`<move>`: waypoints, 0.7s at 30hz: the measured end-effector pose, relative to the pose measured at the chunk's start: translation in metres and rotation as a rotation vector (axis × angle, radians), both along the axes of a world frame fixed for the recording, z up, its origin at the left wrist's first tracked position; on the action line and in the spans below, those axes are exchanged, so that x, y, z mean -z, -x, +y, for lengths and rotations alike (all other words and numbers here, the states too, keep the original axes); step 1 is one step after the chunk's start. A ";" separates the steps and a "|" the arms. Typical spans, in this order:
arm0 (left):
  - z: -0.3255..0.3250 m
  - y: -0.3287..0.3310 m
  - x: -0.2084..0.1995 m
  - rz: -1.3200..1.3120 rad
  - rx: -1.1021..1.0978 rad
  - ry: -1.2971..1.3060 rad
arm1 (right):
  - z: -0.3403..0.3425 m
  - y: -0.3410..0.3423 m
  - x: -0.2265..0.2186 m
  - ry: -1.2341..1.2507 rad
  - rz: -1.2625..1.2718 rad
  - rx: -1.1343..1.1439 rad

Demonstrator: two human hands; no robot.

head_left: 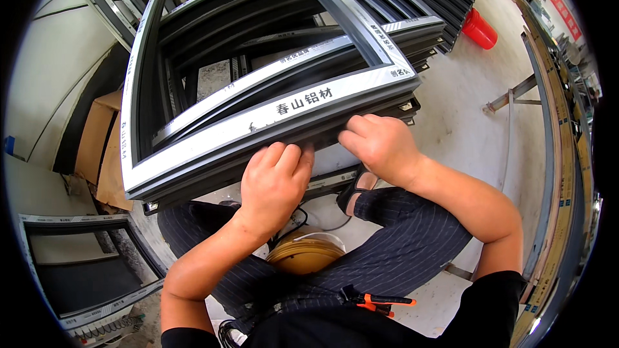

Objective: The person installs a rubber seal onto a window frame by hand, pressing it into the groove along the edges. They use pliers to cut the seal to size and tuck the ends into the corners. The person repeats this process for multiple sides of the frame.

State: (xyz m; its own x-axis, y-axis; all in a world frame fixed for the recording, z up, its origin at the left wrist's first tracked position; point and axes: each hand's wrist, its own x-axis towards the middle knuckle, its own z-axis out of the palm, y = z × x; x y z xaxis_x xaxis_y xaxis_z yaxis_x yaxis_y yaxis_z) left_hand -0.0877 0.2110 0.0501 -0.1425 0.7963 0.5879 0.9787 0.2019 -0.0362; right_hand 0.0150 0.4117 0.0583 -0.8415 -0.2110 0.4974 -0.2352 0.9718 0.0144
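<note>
A dark grey aluminium window frame (309, 104) with white printed protective film lies on top of a stack of similar frames, tilted across the view. My left hand (274, 183) is at the near side of this top frame, its fingers curled inward against the dark profile edge. Farther right along that edge, my right hand (382, 147) is closed too, with thumb and fingers pressed together near the corner. Whatever the fingers pinch is hidden by the hands and lost against the dark edge.
Between my legs stands a yellow-brown bucket (307, 252). Orange-and-black handled pliers (380, 301) rest at my lap. Another frame (90, 264) lies at lower left, near a cardboard box (103, 145). A red bucket (479, 29) stands at far right, beside a long rack (560, 174).
</note>
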 end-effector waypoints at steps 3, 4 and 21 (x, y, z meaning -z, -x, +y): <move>0.001 -0.002 -0.002 -0.009 -0.009 0.018 | -0.001 0.000 -0.001 0.000 -0.022 0.005; 0.001 -0.003 -0.003 -0.015 -0.019 0.026 | -0.002 0.000 -0.001 -0.003 -0.032 0.006; 0.018 -0.014 0.019 -0.083 -0.026 -0.196 | -0.004 0.004 -0.002 0.041 -0.043 0.005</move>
